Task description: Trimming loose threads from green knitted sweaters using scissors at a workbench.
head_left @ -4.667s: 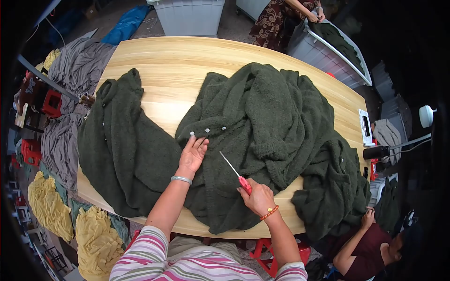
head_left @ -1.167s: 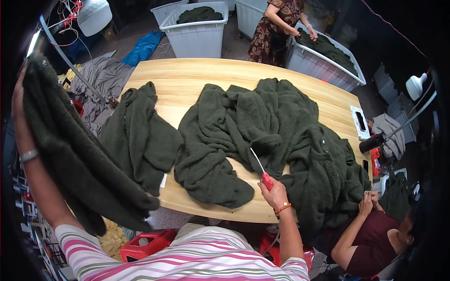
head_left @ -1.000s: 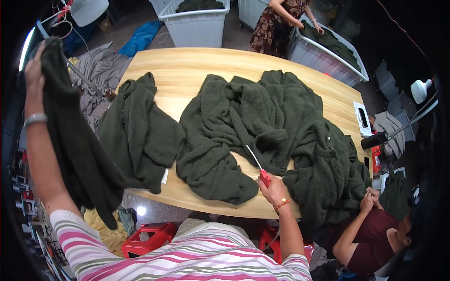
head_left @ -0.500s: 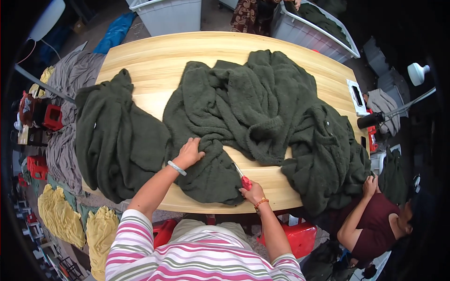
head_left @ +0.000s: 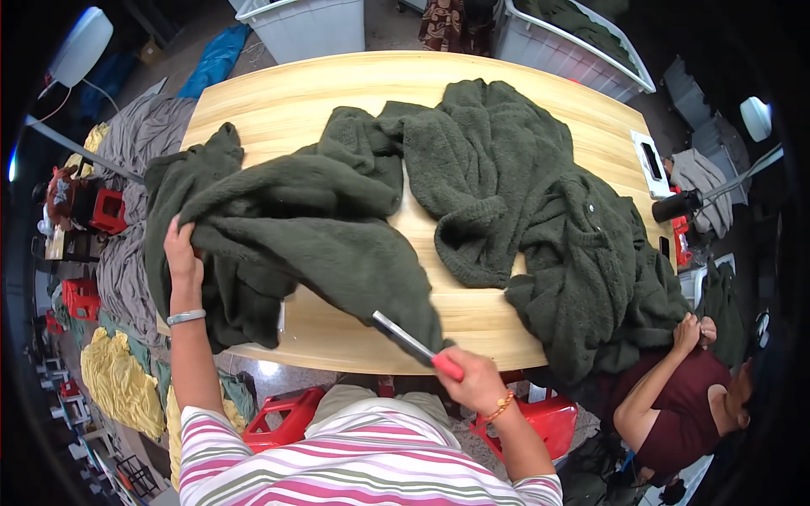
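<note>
My left hand (head_left: 185,257) grips the edge of a dark green fleece garment (head_left: 337,244), fingers closed on the cloth. The lifted cloth stretches across the table in front of me, its near corner reaching my right hand (head_left: 471,379). That hand is closed round the red handle of scissors (head_left: 412,339), whose long metal blades point up and left over the cloth's lower edge. Whether the right fingers also pinch the corner cannot be made out. A dark green pile (head_left: 211,316) lies under and beside my left hand. More dark green fleece (head_left: 498,169) is heaped at the middle.
A co-worker in a dark red top (head_left: 675,413) handles green fleece (head_left: 591,278) at the right end of the wooden table (head_left: 380,80). White bins (head_left: 308,29) stand beyond the far edge. Red stools (head_left: 283,417) are close to me. A lamp arm (head_left: 679,205) reaches in at right.
My left hand has moved left with the garment's edge, lifting and spreading the cloth toward the left pile. The scissors have swung to point left; the right hand is slightly nearer me.
</note>
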Demonstrator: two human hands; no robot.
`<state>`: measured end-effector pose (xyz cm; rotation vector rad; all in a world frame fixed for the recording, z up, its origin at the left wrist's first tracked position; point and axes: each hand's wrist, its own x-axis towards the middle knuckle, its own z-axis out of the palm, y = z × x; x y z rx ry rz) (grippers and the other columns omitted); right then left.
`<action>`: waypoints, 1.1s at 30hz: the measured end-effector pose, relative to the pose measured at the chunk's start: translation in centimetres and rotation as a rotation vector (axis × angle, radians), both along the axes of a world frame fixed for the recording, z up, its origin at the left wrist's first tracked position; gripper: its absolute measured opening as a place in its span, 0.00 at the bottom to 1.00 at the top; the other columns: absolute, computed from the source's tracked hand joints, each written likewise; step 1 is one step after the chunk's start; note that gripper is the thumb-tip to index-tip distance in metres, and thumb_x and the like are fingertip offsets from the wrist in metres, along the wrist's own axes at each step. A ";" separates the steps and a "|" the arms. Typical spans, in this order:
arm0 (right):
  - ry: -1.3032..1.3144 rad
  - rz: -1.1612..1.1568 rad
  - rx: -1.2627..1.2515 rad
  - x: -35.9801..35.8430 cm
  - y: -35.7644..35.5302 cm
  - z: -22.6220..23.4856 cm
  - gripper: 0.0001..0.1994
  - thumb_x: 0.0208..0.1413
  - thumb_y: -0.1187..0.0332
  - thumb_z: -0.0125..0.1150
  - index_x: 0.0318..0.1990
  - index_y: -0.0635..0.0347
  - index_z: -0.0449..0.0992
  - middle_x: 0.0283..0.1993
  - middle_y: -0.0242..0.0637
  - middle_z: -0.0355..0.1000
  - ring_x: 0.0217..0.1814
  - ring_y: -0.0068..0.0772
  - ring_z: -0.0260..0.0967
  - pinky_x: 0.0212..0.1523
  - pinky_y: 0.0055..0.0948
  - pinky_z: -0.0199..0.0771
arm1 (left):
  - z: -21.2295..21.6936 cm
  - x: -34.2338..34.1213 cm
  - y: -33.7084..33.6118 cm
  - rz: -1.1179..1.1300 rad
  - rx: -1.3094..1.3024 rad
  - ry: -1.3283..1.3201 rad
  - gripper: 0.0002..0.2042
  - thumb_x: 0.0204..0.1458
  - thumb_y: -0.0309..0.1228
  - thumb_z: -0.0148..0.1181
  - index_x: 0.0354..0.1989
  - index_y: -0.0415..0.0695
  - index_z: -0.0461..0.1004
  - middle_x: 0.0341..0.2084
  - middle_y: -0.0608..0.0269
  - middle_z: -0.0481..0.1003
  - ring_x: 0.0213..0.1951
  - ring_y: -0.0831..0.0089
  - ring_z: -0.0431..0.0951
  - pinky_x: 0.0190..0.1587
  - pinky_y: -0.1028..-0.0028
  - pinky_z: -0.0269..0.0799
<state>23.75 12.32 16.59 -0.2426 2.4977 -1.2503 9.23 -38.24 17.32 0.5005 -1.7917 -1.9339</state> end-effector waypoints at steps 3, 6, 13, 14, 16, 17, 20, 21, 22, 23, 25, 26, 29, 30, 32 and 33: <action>-0.086 0.097 0.060 1.4 -0.4 -3.0 0.09 0.51 0.63 0.64 0.36 0.55 0.76 0.29 0.47 0.74 0.32 0.53 0.73 0.33 0.44 0.72 | -6.1 3.8 -5.2 0.233 -0.149 -0.299 0.13 0.54 0.27 0.56 0.47 0.40 0.73 0.29 0.66 0.74 0.23 0.76 0.72 0.20 0.76 0.67; -0.199 0.081 0.210 2.2 0.7 -5.4 0.11 0.51 0.59 0.64 0.34 0.56 0.73 0.27 0.49 0.73 0.33 0.57 0.72 0.35 0.47 0.71 | -11.2 8.2 -5.7 0.306 -0.128 -0.612 0.15 0.52 0.29 0.59 0.47 0.40 0.73 0.25 0.67 0.72 0.18 0.76 0.69 0.16 0.76 0.62; -0.150 -0.075 0.247 1.9 4.9 -6.4 0.12 0.52 0.59 0.63 0.37 0.55 0.74 0.29 0.53 0.74 0.34 0.61 0.72 0.36 0.52 0.71 | -13.2 9.5 3.6 0.045 -1.135 -0.364 0.31 0.43 0.33 0.68 0.57 0.40 0.65 0.49 0.45 0.70 0.52 0.48 0.68 0.57 0.58 0.62; -0.097 -0.159 0.194 1.7 5.9 -6.4 0.11 0.52 0.61 0.63 0.40 0.55 0.75 0.30 0.55 0.74 0.35 0.62 0.72 0.36 0.52 0.71 | -11.7 8.2 6.2 -0.003 -1.167 -0.328 0.30 0.44 0.34 0.67 0.57 0.39 0.66 0.49 0.46 0.70 0.53 0.50 0.68 0.57 0.59 0.63; 0.004 -0.267 0.282 1.3 8.7 -7.1 0.11 0.51 0.67 0.65 0.38 0.63 0.75 0.27 0.53 0.72 0.30 0.55 0.72 0.32 0.41 0.70 | -12.0 6.1 8.6 -0.079 -1.183 -0.319 0.32 0.43 0.34 0.68 0.59 0.43 0.63 0.50 0.48 0.68 0.54 0.50 0.66 0.56 0.57 0.62; -0.049 -0.372 0.363 0.6 9.1 -5.6 0.11 0.51 0.66 0.65 0.37 0.63 0.75 0.26 0.51 0.72 0.28 0.53 0.72 0.31 0.40 0.70 | -12.8 5.3 9.5 -0.132 -1.151 -0.357 0.34 0.43 0.35 0.69 0.60 0.45 0.62 0.52 0.49 0.66 0.55 0.49 0.65 0.56 0.55 0.63; 0.111 -0.534 0.444 0.9 13.6 -5.1 0.11 0.50 0.66 0.66 0.38 0.62 0.75 0.27 0.49 0.73 0.29 0.50 0.73 0.33 0.40 0.71 | -15.5 2.9 12.8 -0.144 -1.185 -0.448 0.40 0.42 0.34 0.70 0.66 0.49 0.57 0.59 0.45 0.59 0.58 0.45 0.61 0.58 0.53 0.61; 0.106 -0.584 0.527 1.4 14.8 -4.8 0.12 0.49 0.66 0.66 0.38 0.63 0.75 0.28 0.51 0.73 0.31 0.53 0.73 0.34 0.43 0.71 | -16.2 2.3 13.7 -0.122 -1.212 -0.433 0.41 0.42 0.34 0.70 0.67 0.50 0.55 0.60 0.43 0.56 0.59 0.44 0.59 0.57 0.52 0.60; 0.098 -0.587 0.583 1.8 15.9 -4.4 0.12 0.49 0.67 0.65 0.38 0.63 0.75 0.28 0.51 0.73 0.32 0.55 0.73 0.34 0.44 0.70 | -16.7 1.7 14.2 -0.113 -1.226 -0.400 0.42 0.42 0.34 0.70 0.68 0.51 0.53 0.62 0.40 0.52 0.59 0.43 0.58 0.57 0.51 0.58; 0.086 -0.596 0.643 2.4 16.7 -4.0 0.12 0.49 0.67 0.65 0.38 0.63 0.75 0.29 0.52 0.74 0.33 0.57 0.73 0.35 0.46 0.70 | -16.7 1.0 14.9 -0.121 -1.219 -0.392 0.42 0.42 0.34 0.70 0.68 0.51 0.53 0.62 0.40 0.52 0.59 0.43 0.58 0.57 0.51 0.58; 0.080 -0.621 0.646 3.7 17.3 -3.8 0.11 0.48 0.67 0.65 0.38 0.64 0.75 0.29 0.53 0.73 0.34 0.58 0.72 0.35 0.46 0.70 | -16.7 -0.6 16.1 -0.114 -1.376 -0.386 0.42 0.42 0.33 0.70 0.68 0.51 0.54 0.62 0.41 0.51 0.59 0.44 0.59 0.58 0.51 0.55; 0.073 -0.635 0.639 4.1 17.3 -3.7 0.11 0.48 0.68 0.65 0.37 0.64 0.75 0.29 0.54 0.73 0.34 0.60 0.72 0.35 0.47 0.70 | -16.9 -1.3 16.3 -0.062 -1.429 -0.293 0.31 0.44 0.31 0.68 0.59 0.49 0.65 0.58 0.46 0.58 0.58 0.48 0.60 0.58 0.51 0.54; -0.003 -0.598 0.577 4.6 16.1 -4.4 0.10 0.48 0.69 0.64 0.35 0.65 0.74 0.27 0.53 0.72 0.32 0.59 0.71 0.35 0.46 0.69 | -17.5 -3.8 14.5 -0.199 -1.446 -0.324 0.15 0.46 0.29 0.65 0.44 0.45 0.72 0.52 0.53 0.65 0.58 0.53 0.61 0.57 0.52 0.53; -0.005 -0.599 0.535 4.6 15.6 -4.6 0.10 0.48 0.69 0.64 0.34 0.65 0.74 0.26 0.52 0.72 0.31 0.58 0.71 0.35 0.45 0.69 | -16.3 -4.5 15.0 -0.144 -1.343 -0.233 0.06 0.49 0.27 0.61 0.34 0.42 0.72 0.41 0.58 0.71 0.50 0.54 0.68 0.53 0.55 0.60; -0.018 -0.570 0.514 4.1 14.6 -4.6 0.10 0.48 0.69 0.64 0.35 0.65 0.73 0.26 0.52 0.72 0.32 0.58 0.71 0.36 0.46 0.69 | -14.4 -5.7 13.8 -0.083 -1.062 -0.152 0.06 0.51 0.26 0.60 0.36 0.41 0.72 0.38 0.57 0.72 0.45 0.56 0.71 0.50 0.59 0.64; -0.035 -0.565 0.514 4.0 14.4 -4.6 0.10 0.48 0.69 0.64 0.35 0.66 0.73 0.27 0.53 0.72 0.32 0.59 0.71 0.36 0.46 0.69 | -12.9 -5.9 13.6 -0.035 -0.772 -0.067 0.06 0.53 0.25 0.58 0.38 0.40 0.72 0.35 0.57 0.73 0.40 0.57 0.73 0.47 0.63 0.68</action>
